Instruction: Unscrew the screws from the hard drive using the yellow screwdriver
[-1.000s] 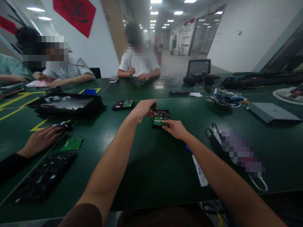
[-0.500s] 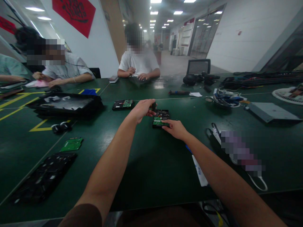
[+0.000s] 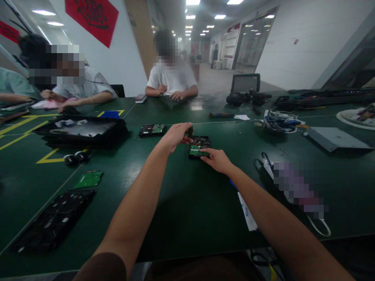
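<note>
In the middle of the table lies a hard drive (image 3: 203, 141), with a green circuit board (image 3: 194, 150) on its near half. My left hand (image 3: 176, 137) is closed round the dark handle of a screwdriver (image 3: 190, 132), held upright over the drive's left side; its tip is hidden. From the right, my right hand (image 3: 218, 159) pinches the near right edge of the hard drive, fingers over the circuit board. Another hard drive (image 3: 152, 130) lies to the left, beyond my left wrist.
At left are black trays (image 3: 88, 130), a loose green board (image 3: 89, 178) and black drive casings (image 3: 52, 220). At right lie a lanyard badge (image 3: 265, 160), a grey metal box (image 3: 336, 138) and bundled cables (image 3: 279, 120). Beyond the table sits a person (image 3: 172, 78) in white.
Both my hands, the screwdriver and the hard drive stay practically in place. At the far left, a person's head and forearm have shifted slightly.
</note>
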The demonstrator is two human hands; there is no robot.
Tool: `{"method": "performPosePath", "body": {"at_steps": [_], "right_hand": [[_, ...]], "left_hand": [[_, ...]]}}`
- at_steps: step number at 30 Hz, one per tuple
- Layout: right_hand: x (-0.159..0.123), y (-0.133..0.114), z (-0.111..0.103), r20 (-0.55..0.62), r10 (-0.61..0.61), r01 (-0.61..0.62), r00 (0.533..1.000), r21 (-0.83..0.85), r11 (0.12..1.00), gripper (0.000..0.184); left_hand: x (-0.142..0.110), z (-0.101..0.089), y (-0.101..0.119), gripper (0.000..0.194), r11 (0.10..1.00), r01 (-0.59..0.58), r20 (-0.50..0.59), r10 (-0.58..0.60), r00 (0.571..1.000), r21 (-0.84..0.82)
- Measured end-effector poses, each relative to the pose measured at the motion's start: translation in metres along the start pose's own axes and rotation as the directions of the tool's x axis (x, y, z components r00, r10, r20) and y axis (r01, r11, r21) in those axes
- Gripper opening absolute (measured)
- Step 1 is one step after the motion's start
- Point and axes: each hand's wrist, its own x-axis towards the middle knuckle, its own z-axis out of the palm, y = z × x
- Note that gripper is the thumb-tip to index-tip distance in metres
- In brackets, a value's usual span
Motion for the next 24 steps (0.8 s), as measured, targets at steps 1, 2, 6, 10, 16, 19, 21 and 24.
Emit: {"method": "performPosePath", "body": {"at_steps": [1,2,6,10,16,19,21,24], "right_hand": [[0.0,0.0,0.0,-0.002,0.003,-0.003,1.0,-0.001,1.0,0.042],[0.0,0.0,0.001,-0.002,0.007,-0.007,1.0,-0.001,1.0,0.042],[-0.001,0.0,0.0,0.002,0.015,-0.015,1.0,0.008,1.0,0.042],[-0.002,-0.002,-0.002,0.003,0.002,-0.002,1.0,0.008,1.0,0.042],[-0.005,-0.004,-0.004,-0.015,0.012,-0.012,1.0,0.01,1.0,0.045],[-0.006,-0.008,-0.008,-0.022,0.031,-0.031,0.999,-0.025,0.999,0.047],[-0.006,-0.012,-0.014,-0.023,0.052,-0.054,0.998,-0.069,0.996,0.048],[-0.003,-0.02,-0.032,-0.015,0.081,-0.082,0.997,-0.211,0.974,0.05]], "left_hand": [[0.0,0.0,0.0,0.029,1.0,-0.001,0.002,0.001,1.0,-0.001],[0.0,0.0,0.0,0.029,1.0,-0.003,0.002,0.003,1.0,-0.003],[-0.001,0.0,0.001,0.03,1.0,-0.008,0.003,0.008,1.0,-0.005],[-0.001,0.0,0.001,0.03,1.0,-0.003,-0.011,0.003,1.0,0.002],[0.0,-0.001,0.002,0.03,1.0,0.014,-0.025,-0.014,1.0,-0.005],[0.0,-0.002,0.002,0.029,1.0,0.023,-0.029,-0.023,0.999,-0.001],[0.0,-0.003,0.002,0.029,1.0,0.027,-0.034,-0.027,0.999,-0.001],[0.0,-0.005,0.003,0.029,1.0,0.023,-0.039,-0.024,0.999,-0.004]]}}
